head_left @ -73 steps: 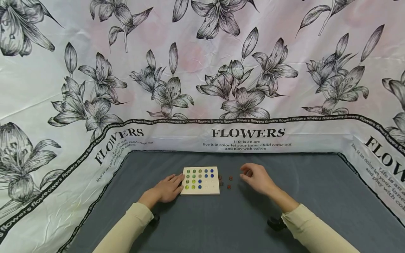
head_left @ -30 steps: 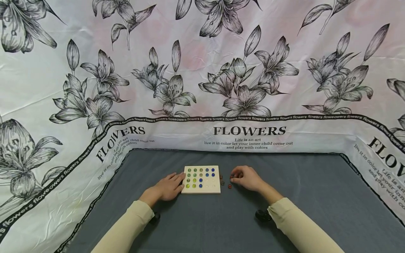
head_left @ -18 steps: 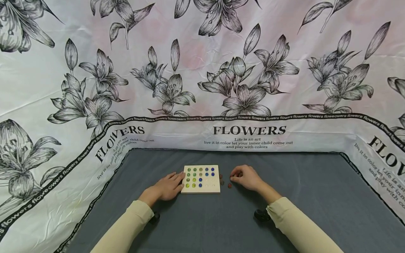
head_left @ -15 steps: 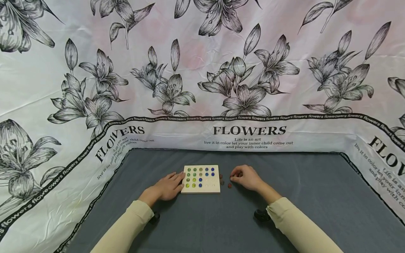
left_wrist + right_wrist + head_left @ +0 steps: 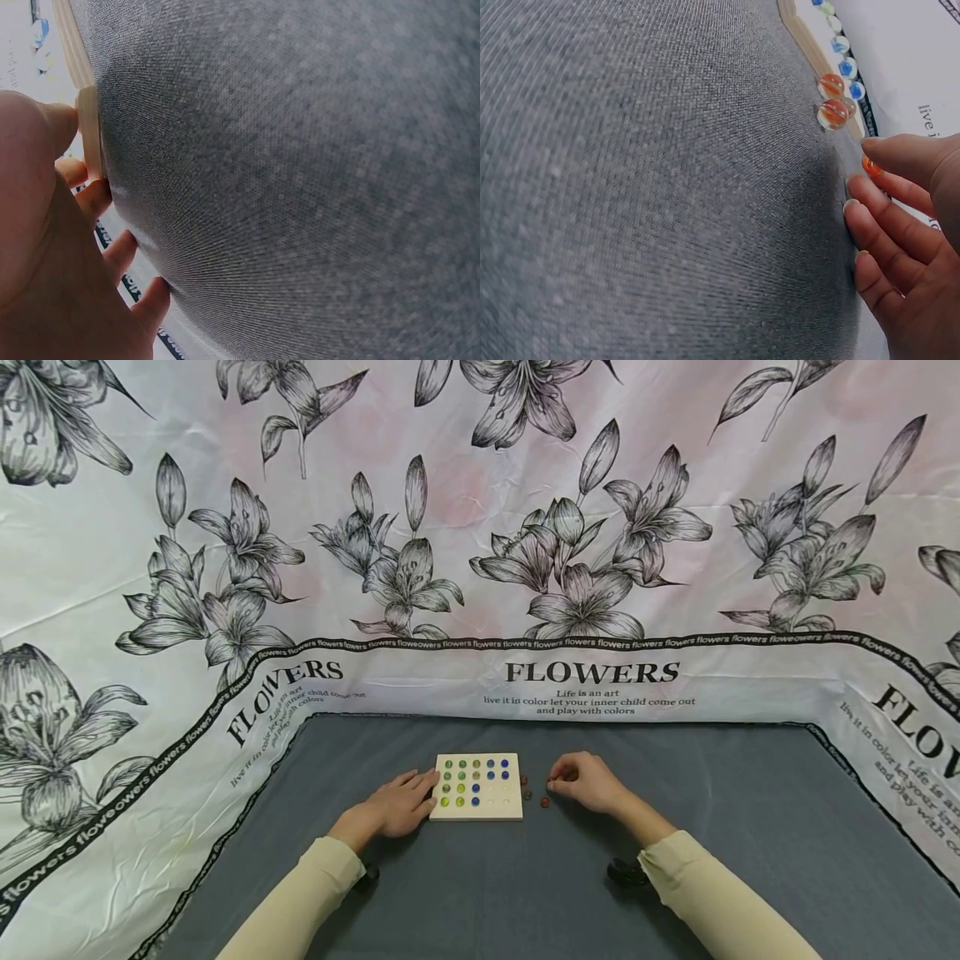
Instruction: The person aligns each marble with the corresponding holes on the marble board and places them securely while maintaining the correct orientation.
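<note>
A pale wooden board (image 5: 495, 810) carries rows of green, yellow and blue marbles in its hollows; several hollows at its lower right hold no marble. My left hand (image 5: 399, 806) lies at the board's left edge, its thumb and fingers touching it with the fingers extended. To the right of the board, my right hand (image 5: 591, 783) pinches an orange marble (image 5: 870, 166) between thumb and index finger, low over the cloth. Loose reddish marbles lie between that hand and the board, one (image 5: 545, 802) nearest me and another (image 5: 523, 779) by the board's edge, with a duller marble (image 5: 528, 794) close by.
A dark grey cloth (image 5: 480, 893) covers the table. Behind it rises a white flower-printed sheet (image 5: 450, 568) with a black lettered border. Black wrist devices (image 5: 626, 872) sit under both forearms.
Since 2.4 s ago my right hand has moved left and down to a loose marble and taken it between thumb and finger. Over the last second it hardly moves. The left hand and board stay put.
</note>
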`<state>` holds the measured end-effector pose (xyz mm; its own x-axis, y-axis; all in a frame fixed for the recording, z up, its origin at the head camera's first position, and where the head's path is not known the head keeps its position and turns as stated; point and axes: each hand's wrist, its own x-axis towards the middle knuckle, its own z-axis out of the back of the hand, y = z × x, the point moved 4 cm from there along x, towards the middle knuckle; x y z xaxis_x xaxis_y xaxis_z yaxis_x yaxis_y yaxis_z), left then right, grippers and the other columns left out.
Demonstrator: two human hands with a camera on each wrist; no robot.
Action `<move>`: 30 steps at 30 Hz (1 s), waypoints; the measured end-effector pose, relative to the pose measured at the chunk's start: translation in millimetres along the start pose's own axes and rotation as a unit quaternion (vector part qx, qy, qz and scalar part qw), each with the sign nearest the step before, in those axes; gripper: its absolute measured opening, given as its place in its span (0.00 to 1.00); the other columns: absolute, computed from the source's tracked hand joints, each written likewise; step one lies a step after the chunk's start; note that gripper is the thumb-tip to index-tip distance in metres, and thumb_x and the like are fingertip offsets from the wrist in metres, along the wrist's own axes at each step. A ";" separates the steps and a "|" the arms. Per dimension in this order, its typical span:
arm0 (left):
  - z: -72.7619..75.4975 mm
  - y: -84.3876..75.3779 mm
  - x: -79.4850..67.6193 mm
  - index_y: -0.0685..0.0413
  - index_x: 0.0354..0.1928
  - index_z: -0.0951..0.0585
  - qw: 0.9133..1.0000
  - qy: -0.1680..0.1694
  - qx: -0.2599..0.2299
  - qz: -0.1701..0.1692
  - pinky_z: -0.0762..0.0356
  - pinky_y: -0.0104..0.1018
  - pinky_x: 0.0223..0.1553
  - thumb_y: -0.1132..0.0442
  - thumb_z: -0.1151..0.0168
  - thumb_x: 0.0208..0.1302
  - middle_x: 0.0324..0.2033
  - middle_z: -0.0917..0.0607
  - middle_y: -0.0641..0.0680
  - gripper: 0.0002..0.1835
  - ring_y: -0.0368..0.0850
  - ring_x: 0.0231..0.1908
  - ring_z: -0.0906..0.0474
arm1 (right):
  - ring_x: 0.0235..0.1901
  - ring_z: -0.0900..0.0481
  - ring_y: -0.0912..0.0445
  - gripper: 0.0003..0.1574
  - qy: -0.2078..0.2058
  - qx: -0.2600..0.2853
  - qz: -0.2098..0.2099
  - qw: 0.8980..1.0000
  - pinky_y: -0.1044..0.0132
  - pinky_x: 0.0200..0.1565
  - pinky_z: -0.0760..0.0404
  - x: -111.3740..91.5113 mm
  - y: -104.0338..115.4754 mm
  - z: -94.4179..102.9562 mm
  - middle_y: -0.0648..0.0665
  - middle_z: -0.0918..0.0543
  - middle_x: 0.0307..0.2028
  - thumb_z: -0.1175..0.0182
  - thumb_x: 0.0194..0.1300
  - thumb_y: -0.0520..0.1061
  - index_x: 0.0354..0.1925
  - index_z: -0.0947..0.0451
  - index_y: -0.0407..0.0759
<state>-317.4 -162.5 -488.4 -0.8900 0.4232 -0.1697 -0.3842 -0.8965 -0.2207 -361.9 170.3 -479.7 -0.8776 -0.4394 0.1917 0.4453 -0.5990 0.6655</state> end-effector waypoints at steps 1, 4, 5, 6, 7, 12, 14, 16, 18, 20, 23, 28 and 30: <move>-0.6 0.4 0.4 0.52 0.82 0.46 1.000 0.000 0.000 -0.001 0.48 0.62 0.75 0.49 0.60 0.84 0.80 0.45 0.55 0.32 0.60 0.79 0.51 | 0.32 0.19 0.58 0.03 0.001 0.002 0.004 1.000 0.63 0.34 0.21 -0.4 -0.1 0.4 0.51 0.14 0.31 0.30 0.65 0.40 0.36 0.15 0.41; -0.8 0.6 0.7 0.52 0.82 0.46 1.000 0.000 -0.002 -0.003 0.49 0.62 0.76 0.48 0.61 0.84 0.80 0.45 0.56 0.32 0.61 0.79 0.52 | 0.32 0.18 0.58 0.03 0.003 0.011 0.008 1.000 0.62 0.34 0.20 -1.5 -0.1 1.4 0.50 0.13 0.32 0.30 0.65 0.40 0.37 0.15 0.41; -0.7 0.8 1.1 0.52 0.82 0.47 1.000 0.002 -0.003 -0.004 0.49 0.61 0.76 0.48 0.61 0.84 0.80 0.45 0.56 0.32 0.61 0.79 0.52 | 0.32 0.18 0.58 0.03 0.002 0.013 0.009 1.000 0.62 0.33 0.20 -1.7 0.0 1.8 0.50 0.13 0.32 0.30 0.65 0.40 0.37 0.15 0.41; -0.3 0.6 1.2 0.52 0.82 0.47 1.000 0.002 -0.002 -0.004 0.49 0.61 0.76 0.48 0.62 0.84 0.80 0.45 0.56 0.32 0.61 0.79 0.52 | 0.32 0.18 0.57 0.03 0.002 0.016 0.010 1.000 0.62 0.33 0.20 -2.0 0.1 2.1 0.49 0.13 0.32 0.30 0.65 0.40 0.37 0.15 0.41; 0.4 0.5 1.1 0.52 0.82 0.47 1.000 0.003 -0.002 -0.002 0.49 0.61 0.76 0.48 0.62 0.84 0.80 0.46 0.55 0.32 0.60 0.79 0.52 | 0.31 0.18 0.57 0.04 0.001 0.019 0.009 1.000 0.62 0.33 0.20 -2.2 0.2 2.4 0.49 0.13 0.32 0.30 0.65 0.40 0.37 0.15 0.41; 5.5 -3.0 -0.4 0.52 0.82 0.47 1.000 0.011 -0.006 0.003 0.50 0.60 0.76 0.49 0.61 0.84 0.80 0.46 0.56 0.32 0.61 0.79 0.52 | 0.31 0.18 0.57 0.04 -0.003 0.025 0.005 1.000 0.63 0.31 0.20 -3.2 0.7 4.5 0.48 0.13 0.32 0.30 0.65 0.40 0.37 0.16 0.40; 6.3 -3.6 -0.8 0.52 0.82 0.47 1.000 0.016 -0.007 0.005 0.50 0.60 0.76 0.49 0.61 0.84 0.80 0.46 0.56 0.32 0.61 0.79 0.53 | 0.30 0.17 0.57 0.04 -0.005 0.026 0.007 1.000 0.64 0.31 0.20 -3.9 1.4 5.4 0.47 0.12 0.32 0.30 0.65 0.39 0.37 0.16 0.40; 5.5 -3.0 -0.5 0.52 0.82 0.47 1.000 0.014 -0.009 0.004 0.50 0.61 0.76 0.49 0.60 0.84 0.80 0.46 0.56 0.32 0.61 0.79 0.52 | 0.30 0.17 0.57 0.04 -0.007 0.026 0.010 1.000 0.65 0.30 0.19 -4.7 2.3 6.1 0.47 0.12 0.31 0.30 0.65 0.39 0.37 0.16 0.39; 3.3 -1.4 0.1 0.51 0.82 0.48 1.000 0.012 -0.005 0.006 0.50 0.60 0.77 0.48 0.62 0.84 0.81 0.46 0.55 0.32 0.60 0.79 0.53 | 0.29 0.17 0.57 0.04 -0.008 0.027 0.013 1.000 0.65 0.30 0.19 -5.5 3.4 6.6 0.47 0.12 0.31 0.30 0.65 0.38 0.37 0.16 0.39; 2.5 -1.1 0.5 0.52 0.82 0.46 1.000 0.007 -0.007 0.004 0.49 0.61 0.76 0.49 0.61 0.84 0.80 0.45 0.56 0.32 0.61 0.79 0.52 | 0.29 0.17 0.57 0.03 -0.010 0.025 0.014 1.000 0.66 0.30 0.19 -6.4 4.2 6.8 0.48 0.12 0.31 0.30 0.65 0.38 0.37 0.16 0.40; 1.0 0.0 1.4 0.53 0.82 0.45 1.000 0.000 -0.007 0.002 0.48 0.62 0.75 0.49 0.61 0.84 0.80 0.44 0.56 0.32 0.61 0.79 0.51 | 0.29 0.17 0.57 0.03 -0.012 0.020 0.019 1.000 0.65 0.30 0.19 -8.3 6.0 7.5 0.49 0.13 0.31 0.30 0.65 0.38 0.37 0.16 0.41; 3.5 -3.1 -1.3 0.53 0.82 0.46 1.000 0.006 -0.006 0.003 0.49 0.62 0.76 0.49 0.61 0.84 0.80 0.44 0.57 0.32 0.61 0.79 0.52 | 0.29 0.18 0.56 0.04 -0.015 0.012 0.027 0.999 0.64 0.31 0.21 -11.3 9.5 9.6 0.50 0.14 0.30 0.29 0.64 0.38 0.38 0.16 0.41; 5.5 -5.1 -3.0 0.53 0.82 0.46 1.000 0.010 -0.007 0.006 0.49 0.62 0.76 0.49 0.61 0.84 0.80 0.45 0.57 0.32 0.61 0.79 0.52 | 0.29 0.19 0.56 0.04 -0.016 0.010 0.028 0.999 0.64 0.31 0.21 -12.0 11.0 10.6 0.50 0.15 0.30 0.29 0.64 0.38 0.38 0.16 0.41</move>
<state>-314.1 -159.9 -481.5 -0.8897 0.4149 -0.1907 -0.3701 -0.8998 -0.2310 -348.4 176.0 -467.1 -0.8568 -0.4503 0.2512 0.4902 -0.5603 0.6676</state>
